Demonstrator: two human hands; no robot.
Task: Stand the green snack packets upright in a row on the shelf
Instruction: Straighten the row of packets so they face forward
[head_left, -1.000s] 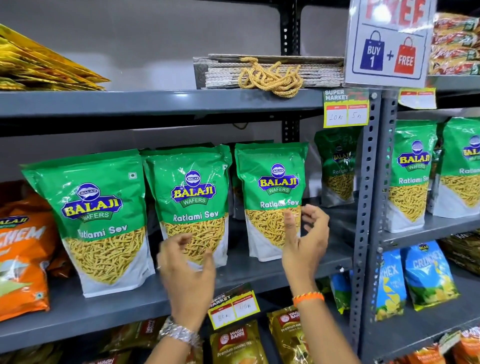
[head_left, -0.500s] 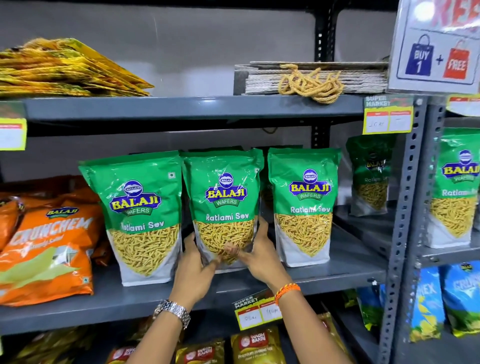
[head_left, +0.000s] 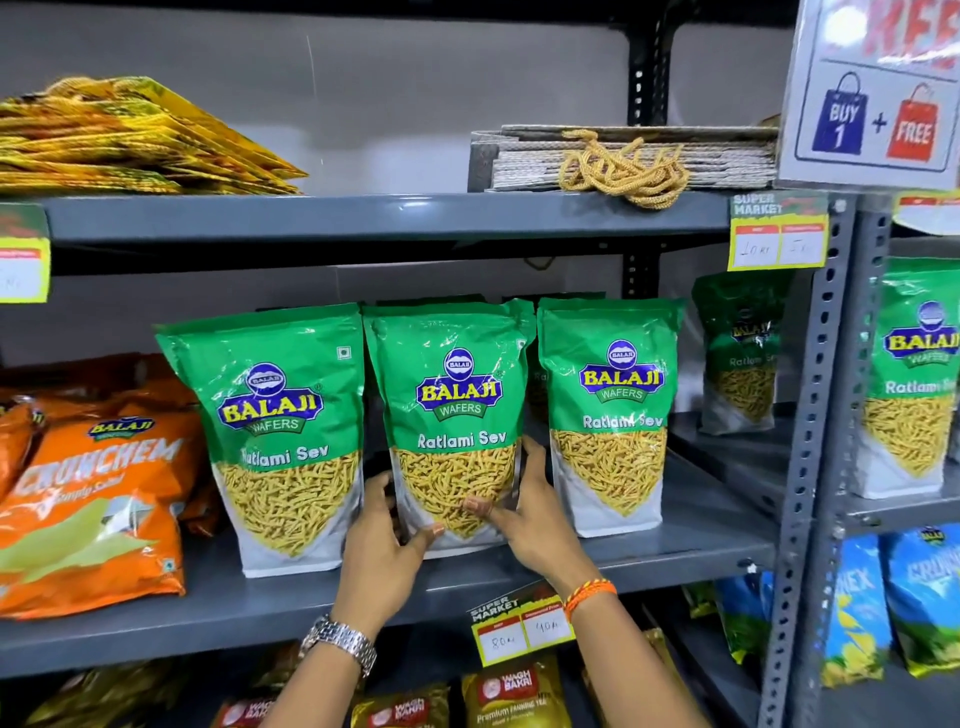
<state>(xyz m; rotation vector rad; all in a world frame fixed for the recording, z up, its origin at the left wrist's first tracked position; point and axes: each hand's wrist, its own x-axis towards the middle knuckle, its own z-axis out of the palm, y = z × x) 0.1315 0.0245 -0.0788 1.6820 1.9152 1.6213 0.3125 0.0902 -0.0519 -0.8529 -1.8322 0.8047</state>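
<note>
because a soft pouch tips easily, the left hand (head_left: 382, 558) and right hand (head_left: 530, 525) clasp the middle green packet (head_left: 451, 410) low at both sides, fingers (head_left: 535, 462) wrapped around it, squaring it upright on the shelf (head_left: 691, 556) between its two neighbours.

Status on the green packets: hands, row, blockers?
Left hand and right hand clasp middle packet low at its sides. Three stand upright in front row on shelf. Nothing blocking.

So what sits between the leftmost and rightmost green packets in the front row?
In the head view, the middle green packet stands between the left packet and the right packet, gripped low on both sides by the left hand and right hand.
</note>
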